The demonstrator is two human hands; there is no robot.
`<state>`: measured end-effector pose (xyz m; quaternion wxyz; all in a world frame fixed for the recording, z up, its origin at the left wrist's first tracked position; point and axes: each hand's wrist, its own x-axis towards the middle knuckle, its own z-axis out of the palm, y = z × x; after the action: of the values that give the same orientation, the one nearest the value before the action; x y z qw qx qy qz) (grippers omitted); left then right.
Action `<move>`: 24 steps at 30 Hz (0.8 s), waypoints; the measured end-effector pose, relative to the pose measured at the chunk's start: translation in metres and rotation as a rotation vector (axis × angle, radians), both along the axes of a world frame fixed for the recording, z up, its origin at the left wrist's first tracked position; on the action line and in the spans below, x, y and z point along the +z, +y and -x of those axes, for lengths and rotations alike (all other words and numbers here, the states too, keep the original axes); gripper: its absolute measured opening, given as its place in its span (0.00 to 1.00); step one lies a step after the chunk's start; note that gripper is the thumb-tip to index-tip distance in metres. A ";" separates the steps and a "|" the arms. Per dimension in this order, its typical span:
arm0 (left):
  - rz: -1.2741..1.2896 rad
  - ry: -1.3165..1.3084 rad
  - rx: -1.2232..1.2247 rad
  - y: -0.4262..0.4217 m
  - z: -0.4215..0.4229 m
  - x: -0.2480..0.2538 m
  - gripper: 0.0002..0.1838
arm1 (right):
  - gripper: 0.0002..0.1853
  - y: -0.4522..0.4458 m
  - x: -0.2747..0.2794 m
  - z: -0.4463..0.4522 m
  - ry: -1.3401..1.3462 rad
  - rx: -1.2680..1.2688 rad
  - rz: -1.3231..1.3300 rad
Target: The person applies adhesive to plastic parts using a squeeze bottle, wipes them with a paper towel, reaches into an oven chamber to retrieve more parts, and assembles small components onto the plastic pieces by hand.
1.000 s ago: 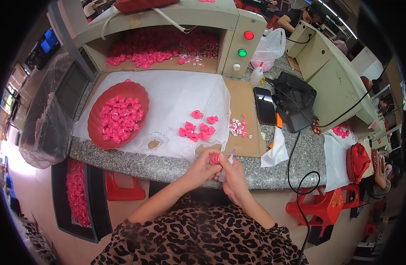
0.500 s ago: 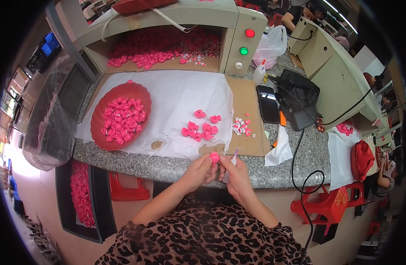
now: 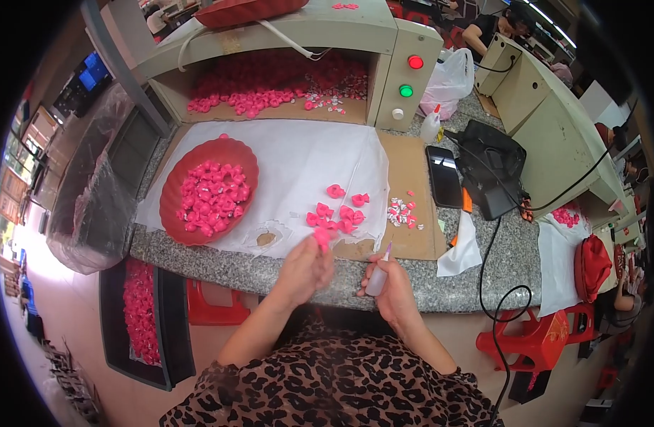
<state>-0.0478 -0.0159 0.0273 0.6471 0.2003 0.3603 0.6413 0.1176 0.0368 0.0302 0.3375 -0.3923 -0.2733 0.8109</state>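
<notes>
My left hand (image 3: 307,269) pinches a small pink molded piece (image 3: 322,238), slightly blurred, at the front edge of the white sheet (image 3: 284,164). Just beyond it lies a loose group of similar pink pieces (image 3: 347,219). In my right hand (image 3: 394,286) is a small translucent squeeze bottle (image 3: 377,280) with a thin purplish tip pointing up. Fingers wrap around the bottle above the granite table edge. Small white and pink bits (image 3: 402,213) are scattered on the cardboard (image 3: 419,245). A red scalloped bowl (image 3: 172,206) on the left holds many pink pieces.
Behind the sheet stands a beige machine (image 3: 405,64) with pink pieces inside its opening. To the right lie a phone (image 3: 443,176), a black pouch (image 3: 492,160), a white glue bottle (image 3: 431,126) and a black cable (image 3: 483,285). A dark bin (image 3: 174,327) sits below left.
My left hand has moved left and forward with the pink piece, away from my right hand. The right hand still holds the bottle, now more fully visible. The view has shifted slightly.
</notes>
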 end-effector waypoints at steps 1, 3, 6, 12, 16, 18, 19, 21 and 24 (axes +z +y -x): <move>-0.003 0.024 0.129 0.002 0.016 0.009 0.19 | 0.09 0.000 -0.004 -0.002 0.033 0.002 -0.002; -0.099 -0.010 0.424 0.004 0.050 0.021 0.20 | 0.10 -0.001 -0.006 -0.003 0.065 0.008 -0.003; -0.082 0.086 0.666 0.010 0.080 0.041 0.19 | 0.10 -0.001 -0.004 -0.002 0.027 0.045 -0.044; 0.140 1.496 0.350 0.028 0.043 0.001 0.19 | 0.11 -0.001 -0.003 -0.003 0.016 0.111 -0.087; 0.138 1.753 0.272 0.032 0.033 -0.009 0.20 | 0.11 -0.002 -0.009 -0.004 0.007 0.101 -0.111; 0.059 1.701 0.347 0.030 0.033 -0.010 0.18 | 0.11 -0.003 -0.012 -0.006 -0.010 0.098 -0.127; 0.054 1.696 0.349 0.028 0.034 -0.009 0.18 | 0.11 -0.002 -0.012 -0.006 0.011 0.110 -0.139; 0.044 1.709 0.483 0.022 0.034 -0.002 0.14 | 0.12 -0.001 -0.011 -0.008 0.034 0.120 -0.152; -0.021 1.175 0.486 0.012 0.022 0.004 0.11 | 0.12 -0.001 -0.007 -0.008 0.141 0.111 -0.083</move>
<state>-0.0695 -0.0041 0.0317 0.1752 0.4378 0.6841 0.5565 0.1258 0.0358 0.0230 0.3265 -0.3041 -0.3033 0.8420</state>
